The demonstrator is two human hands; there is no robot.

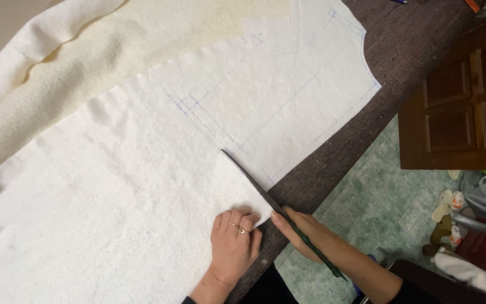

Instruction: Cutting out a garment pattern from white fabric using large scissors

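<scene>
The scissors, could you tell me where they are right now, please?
In the head view, lower centre-right: the scissors are in the right hand, blades on the white fabric near the table edge.

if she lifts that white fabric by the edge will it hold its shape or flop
Probably flop: the white fabric ripples and folds at the far edge. It looks light and thin, since the left hand pins it flat while the right hand cuts with scissors.
</scene>
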